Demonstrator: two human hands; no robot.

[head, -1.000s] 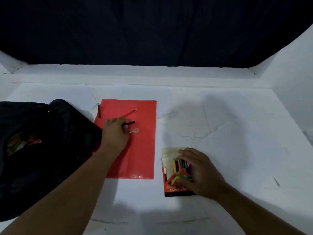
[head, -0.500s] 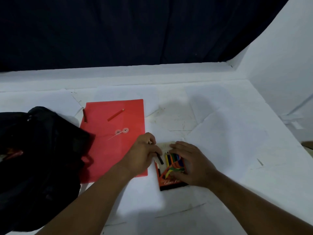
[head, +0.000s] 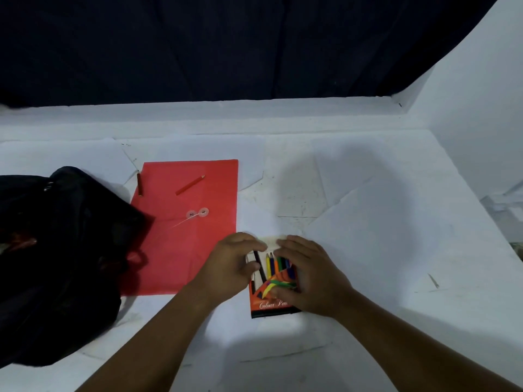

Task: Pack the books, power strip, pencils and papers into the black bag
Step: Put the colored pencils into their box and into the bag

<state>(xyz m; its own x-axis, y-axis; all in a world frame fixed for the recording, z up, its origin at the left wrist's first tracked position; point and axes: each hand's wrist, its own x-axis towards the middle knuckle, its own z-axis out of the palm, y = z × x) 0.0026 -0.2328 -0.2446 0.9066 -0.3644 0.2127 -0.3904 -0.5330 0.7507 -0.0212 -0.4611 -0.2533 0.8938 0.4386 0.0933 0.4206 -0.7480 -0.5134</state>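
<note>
A colour pencil box (head: 268, 305) lies open on the white table with several pencils inside. My right hand (head: 308, 275) presses on the box's right side. My left hand (head: 232, 264) is at its left edge, pinching a black pencil (head: 259, 265) that slants into the box. A red envelope folder (head: 184, 227) lies to the left; on it rest a red pencil (head: 190, 185) and, at its left edge, a brown pencil (head: 139, 184). The black bag (head: 56, 264) sits open at the far left, overlapping the folder's corner.
White paper sheets (head: 368, 222) cover the table. A white wall (head: 481, 108) rises on the right and a dark curtain (head: 226, 46) hangs behind the table's back edge.
My left hand picked the black pencil off the red folder, carried it right and is now setting it into the box. My right hand stayed on the box.
</note>
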